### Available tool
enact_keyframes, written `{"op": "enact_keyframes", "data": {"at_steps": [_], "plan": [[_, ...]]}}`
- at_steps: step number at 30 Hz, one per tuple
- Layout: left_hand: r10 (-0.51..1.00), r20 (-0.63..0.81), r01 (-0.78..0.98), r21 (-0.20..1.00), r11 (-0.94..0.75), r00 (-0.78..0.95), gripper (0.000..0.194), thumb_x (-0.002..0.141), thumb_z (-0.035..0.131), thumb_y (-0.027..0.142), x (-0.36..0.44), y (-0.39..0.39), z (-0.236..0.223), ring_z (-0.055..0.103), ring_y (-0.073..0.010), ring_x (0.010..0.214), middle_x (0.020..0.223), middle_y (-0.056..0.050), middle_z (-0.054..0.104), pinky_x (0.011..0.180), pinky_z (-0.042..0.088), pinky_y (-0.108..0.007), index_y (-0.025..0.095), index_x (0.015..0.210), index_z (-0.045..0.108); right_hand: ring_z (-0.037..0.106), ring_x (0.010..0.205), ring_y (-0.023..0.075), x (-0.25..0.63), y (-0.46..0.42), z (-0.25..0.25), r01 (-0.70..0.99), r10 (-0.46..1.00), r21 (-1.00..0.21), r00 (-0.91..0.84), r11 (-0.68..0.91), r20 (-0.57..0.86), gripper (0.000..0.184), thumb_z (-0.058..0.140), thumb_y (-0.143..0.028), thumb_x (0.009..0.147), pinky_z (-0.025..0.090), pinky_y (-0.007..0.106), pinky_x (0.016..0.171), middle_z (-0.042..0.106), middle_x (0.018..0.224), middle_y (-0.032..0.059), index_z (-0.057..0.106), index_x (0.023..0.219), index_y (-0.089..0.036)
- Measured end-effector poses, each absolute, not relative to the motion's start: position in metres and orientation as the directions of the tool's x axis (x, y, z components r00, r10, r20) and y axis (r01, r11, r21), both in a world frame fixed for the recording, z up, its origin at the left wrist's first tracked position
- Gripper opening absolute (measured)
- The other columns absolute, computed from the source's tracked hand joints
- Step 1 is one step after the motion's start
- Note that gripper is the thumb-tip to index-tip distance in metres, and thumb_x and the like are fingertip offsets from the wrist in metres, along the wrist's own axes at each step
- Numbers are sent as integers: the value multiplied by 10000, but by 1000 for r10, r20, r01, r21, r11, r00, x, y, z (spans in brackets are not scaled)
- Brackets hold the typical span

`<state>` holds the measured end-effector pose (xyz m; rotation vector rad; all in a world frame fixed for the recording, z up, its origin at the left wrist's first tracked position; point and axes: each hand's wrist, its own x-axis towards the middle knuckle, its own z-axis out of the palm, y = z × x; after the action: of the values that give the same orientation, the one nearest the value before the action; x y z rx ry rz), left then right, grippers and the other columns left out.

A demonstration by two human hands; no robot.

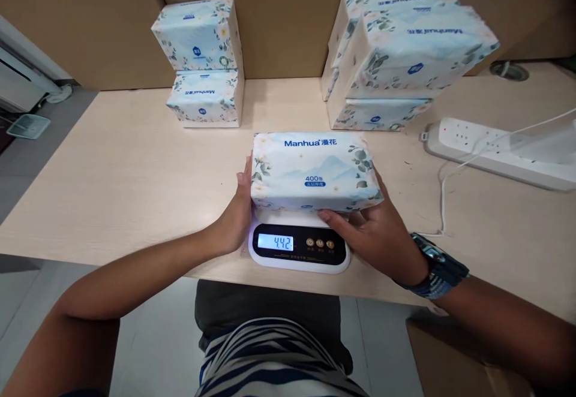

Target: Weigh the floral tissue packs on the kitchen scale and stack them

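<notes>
Tissue pack (315,172) held btwn both hands, right over the scale (299,266): left hand (234,217) laid along one end, fingers fairly straight; right hand (382,238) wrapped round the other, thumb at the near edge. Full contact w/ the scale? Can't tell. Display (275,242) says 4.42, but hand pressure could skew that. Soft wrap might slip if either side eases off. Further out on the counter (135,187), a neat stack (202,37) plus a staggered one (423,49); a bump could topple the latter, prob. w/ its overhanging top.
</notes>
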<state>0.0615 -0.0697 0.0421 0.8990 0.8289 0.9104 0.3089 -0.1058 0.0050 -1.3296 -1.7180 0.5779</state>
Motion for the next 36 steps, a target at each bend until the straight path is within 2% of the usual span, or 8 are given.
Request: {"op": "enact_keyframes", "data": {"at_steps": [7,11,16,22,25,32,34,36], "plan": [[874,-176,-239,920,309,452,951,978,355,912,58,-64,46,293,-361,1722,1677,-27,601,1421,312,-535,344,1742,349,217,1741,341,309,-106,5,449,938,-827,-93,339,334,1052,814,-505,932,277,617,1414,368,1806,77,204,1775,-351],[888,-152,-240,931,276,434,959,980,342,913,60,-63,46,313,-375,1712,1664,-47,614,1418,313,-557,315,1727,388,187,1748,347,313,-105,6,396,929,-840,-159,371,335,1083,781,-578,942,251,606,1423,257,1856,63,148,1789,-344],[899,-151,-253,929,272,412,951,975,369,912,63,-63,48,313,-377,1711,1662,-47,617,1422,308,-555,322,1720,399,146,1756,339,317,-102,8,357,905,-834,-228,420,359,1013,641,-662,1007,212,610,1431,148,1887,25,81,1795,-358],[901,-159,-270,920,284,404,939,979,390,903,62,-64,46,283,-370,1722,1678,-33,599,1427,299,-550,335,1727,382,190,1749,330,316,-102,8,358,898,-825,-232,437,375,966,600,-630,1045,298,591,1412,166,1882,37,51,1795,-367],[898,-160,-269,919,287,409,953,969,409,910,62,-64,45,282,-375,1721,1679,-32,599,1426,302,-550,332,1726,382,180,1749,347,316,-102,7,371,907,-829,-212,418,363,1014,647,-649,1013,307,586,1406,160,1884,36,68,1795,-364],[894,-153,-249,928,276,421,933,981,384,903,62,-65,45,274,-373,1725,1683,-23,595,1425,300,-549,339,1724,388,279,1719,370,316,-102,3,410,913,-815,-195,409,359,1058,708,-622,986,388,599,1367,196,1874,61,71,1793,-373],[892,-169,-245,925,291,419,937,981,387,902,63,-65,45,239,-376,1735,1710,-23,562,1426,293,-557,341,1731,373,293,1714,371,317,-100,0,421,915,-813,-197,403,351,1059,694,-636,989,426,599,1347,195,1874,70,62,1794,-363],[884,-222,-251,905,344,412,978,955,435,917,62,-65,45,140,-379,1754,1782,-7,455,1439,250,-560,359,1749,316,263,1724,369,320,-97,-1,439,904,-790,-207,427,373,1050,653,-686,993,427,602,1347,172,1880,55,51,1792,-366]]}}
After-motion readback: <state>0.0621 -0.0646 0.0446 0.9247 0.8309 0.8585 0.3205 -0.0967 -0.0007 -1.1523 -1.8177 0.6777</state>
